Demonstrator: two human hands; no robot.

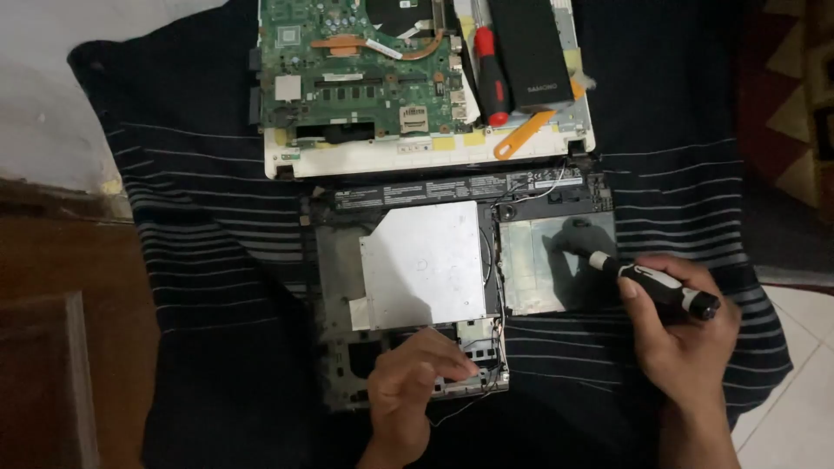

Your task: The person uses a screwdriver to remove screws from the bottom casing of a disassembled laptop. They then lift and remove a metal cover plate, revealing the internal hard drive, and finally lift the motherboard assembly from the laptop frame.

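The right hand [682, 334] holds a black-and-white screwdriver [653, 285] in a closed grip over the opened laptop base [334, 287], while the left hand [417, 382] presses flat, fingers loose, on its near edge.

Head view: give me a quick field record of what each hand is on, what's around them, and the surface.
left hand: fingertips pressing the lower edge of the dark laptop base, empty
right hand: gripping a black-and-white screwdriver, tip toward the reflective bay
silver drive: seated in the base, left of the bay
green motherboard: in the white shell above
spare tools: red screwdriver, orange pry tool on the shell
surface: dark striped cloth
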